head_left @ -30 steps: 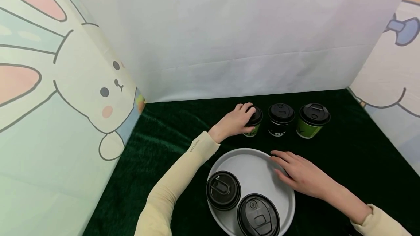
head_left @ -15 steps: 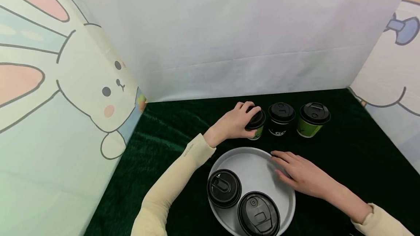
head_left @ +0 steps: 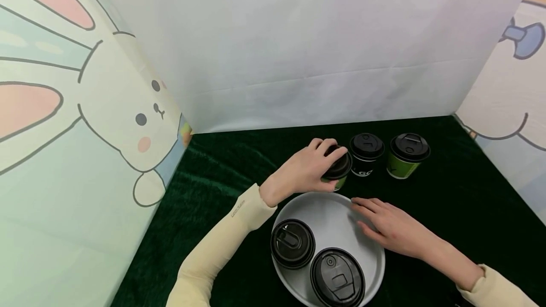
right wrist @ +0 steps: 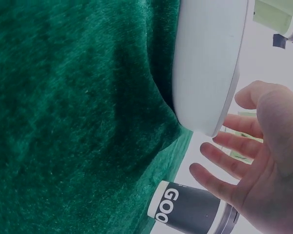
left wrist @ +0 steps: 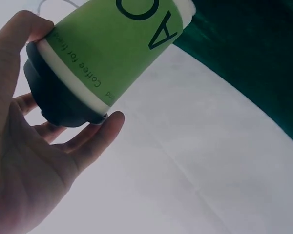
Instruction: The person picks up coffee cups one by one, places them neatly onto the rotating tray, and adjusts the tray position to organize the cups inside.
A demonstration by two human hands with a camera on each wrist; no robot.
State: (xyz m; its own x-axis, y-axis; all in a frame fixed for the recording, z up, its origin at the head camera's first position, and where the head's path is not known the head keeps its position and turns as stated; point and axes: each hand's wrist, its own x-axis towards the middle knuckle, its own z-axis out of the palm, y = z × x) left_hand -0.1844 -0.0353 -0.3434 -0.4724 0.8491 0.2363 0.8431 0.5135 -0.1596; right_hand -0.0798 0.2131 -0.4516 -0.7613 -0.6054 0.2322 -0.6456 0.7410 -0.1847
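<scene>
My left hand point(head_left: 304, 169) grips a green paper coffee cup point(left wrist: 107, 48) around its black lid, thumb on one side and fingers spread over the other. In the head view this cup's lid point(head_left: 340, 168) is close behind the far rim of a round light-grey tray point(head_left: 328, 212). My right hand point(head_left: 390, 226) lies at the tray's right rim with fingers extended, holding nothing. From the right wrist, the fingertips show right at the tray's side wall point(right wrist: 207, 63). Two black-lidded cups stand on the tray, a smaller one point(head_left: 293, 244) at left and a larger one point(head_left: 338, 278) at front.
Behind the tray stand a black cup point(head_left: 367, 153) and another green cup point(head_left: 403, 167), both with black lids. Dark green velvety cloth point(head_left: 460, 188) covers the table. A pale backdrop point(head_left: 298, 51) rises behind, with cartoon-printed panels on both sides.
My left hand has brought the green cup right and nearer, from the left end of the back row toward the tray's far rim. The right hand stays at the rim.
</scene>
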